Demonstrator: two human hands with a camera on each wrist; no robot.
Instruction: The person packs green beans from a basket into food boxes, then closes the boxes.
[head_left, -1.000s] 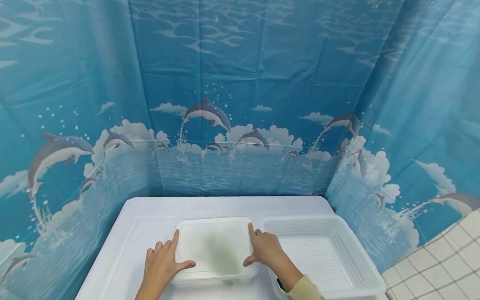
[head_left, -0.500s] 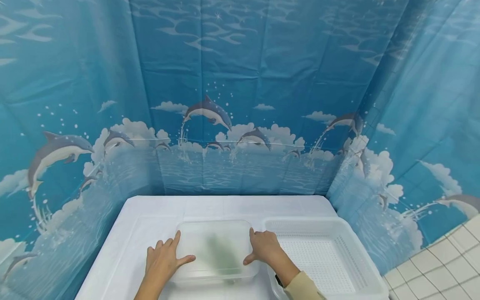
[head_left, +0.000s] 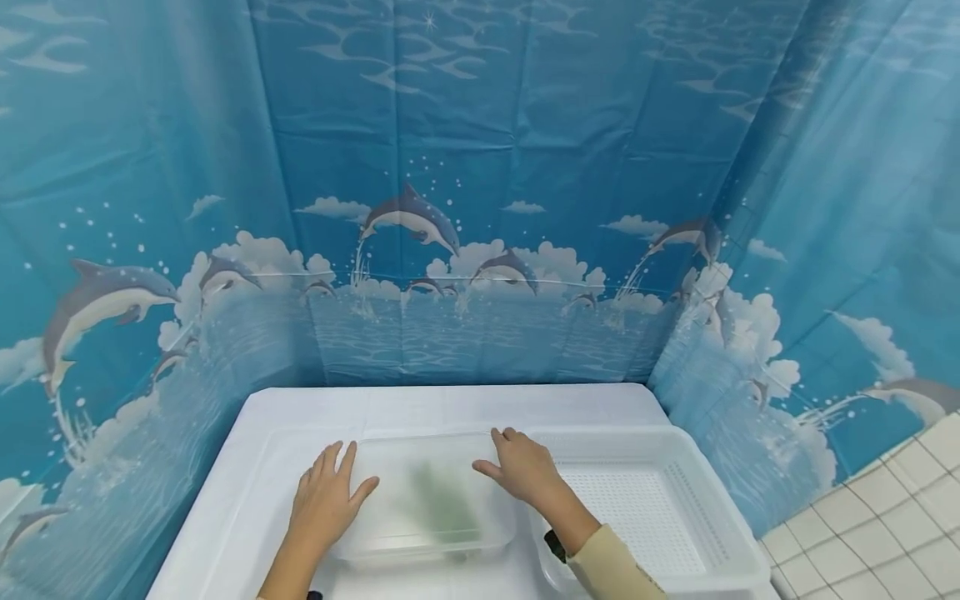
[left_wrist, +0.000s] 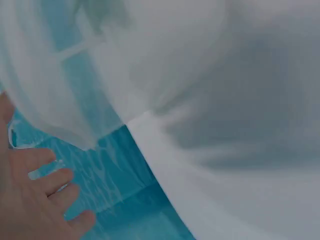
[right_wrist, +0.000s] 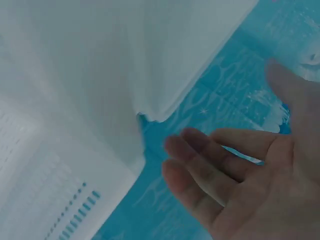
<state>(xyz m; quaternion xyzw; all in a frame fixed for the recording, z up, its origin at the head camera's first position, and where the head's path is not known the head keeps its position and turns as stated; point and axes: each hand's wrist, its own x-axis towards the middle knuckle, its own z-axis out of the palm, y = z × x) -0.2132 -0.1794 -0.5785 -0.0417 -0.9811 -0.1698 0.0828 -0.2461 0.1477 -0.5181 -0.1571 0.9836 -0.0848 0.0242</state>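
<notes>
A clear, frosted plastic box (head_left: 393,475) with a lid on it sits on the white table; something green and leafy (head_left: 442,504) shows blurred through the lid. At the box's left edge is my left hand (head_left: 322,504), its fingers spread and extended, thumb over the lid's side. My right hand (head_left: 527,471) hovers at the box's right end, thumb pointing in over the lid and fingers loosely extended. Neither palm holds anything: the left wrist view shows the left fingers (left_wrist: 62,187) apart, and in the right wrist view the right fingers (right_wrist: 200,165) are relaxed and slightly bent.
A white perforated plastic basket (head_left: 720,508) stands right beside the box, under my right forearm. White cloth covers the table (head_left: 255,467). Blue dolphin-print curtain (head_left: 480,342) hangs behind and on both sides, with white tiles (head_left: 877,517) at lower right.
Earlier, both hands had index fingers and thumbs against the box's ends. Now the hands have lifted off the corners and their fingers have loosened. The box stays in about the same place.
</notes>
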